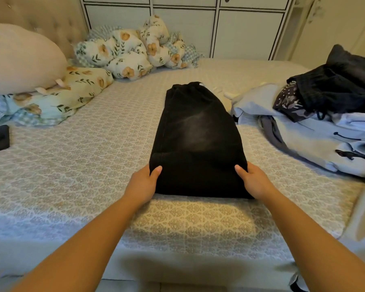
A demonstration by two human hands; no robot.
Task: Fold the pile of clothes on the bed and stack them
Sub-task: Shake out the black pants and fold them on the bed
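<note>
1. A black garment (196, 142) is laid lengthwise on the patterned bed (93, 165), folded into a long panel.
2. Its near corners are gripped by the left hand (142, 184) and the right hand (254, 181) — thumbs on top, fingers hidden beneath.
3. A pile of clothes (316, 123) — grey and black — is heaped at the right.
4. Floral pillows (131, 49) are bunched by the headboard

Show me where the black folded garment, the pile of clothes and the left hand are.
black folded garment (196, 142): head view, its middle.
pile of clothes (316, 133): head view, grey piece.
left hand (144, 182): head view, its back.
</note>
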